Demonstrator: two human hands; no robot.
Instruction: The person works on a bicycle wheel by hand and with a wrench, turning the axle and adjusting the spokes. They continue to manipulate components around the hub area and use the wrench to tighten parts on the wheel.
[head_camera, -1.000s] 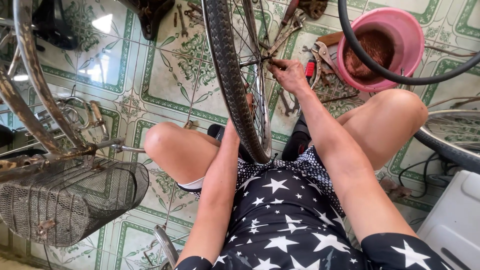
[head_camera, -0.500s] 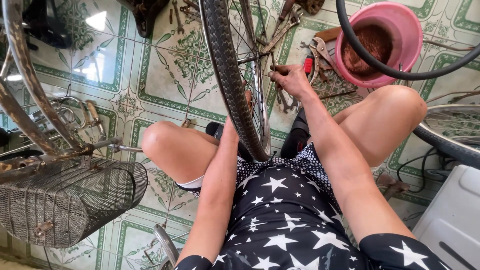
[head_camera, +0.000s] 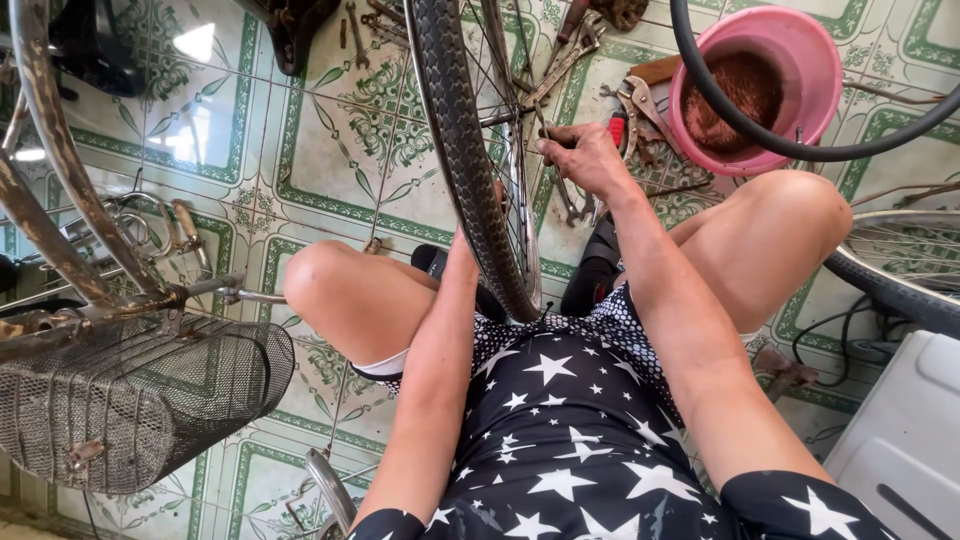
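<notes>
A bicycle wheel is held upright at frame centre, between the knees. The right hand, fingers pinched on a small tool at the spokes, is seen; the left hand's fingers are hidden behind the tyre. The wheel is judged light and stiff, its thin spokes bendable, and best gripped at the rim.

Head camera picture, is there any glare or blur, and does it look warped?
Head view: bright window glare on the glossy floor tiles at upper left; sharp on the wheel and right hand; wide-lens bending curves the bicycle frame at the left edge.
</notes>
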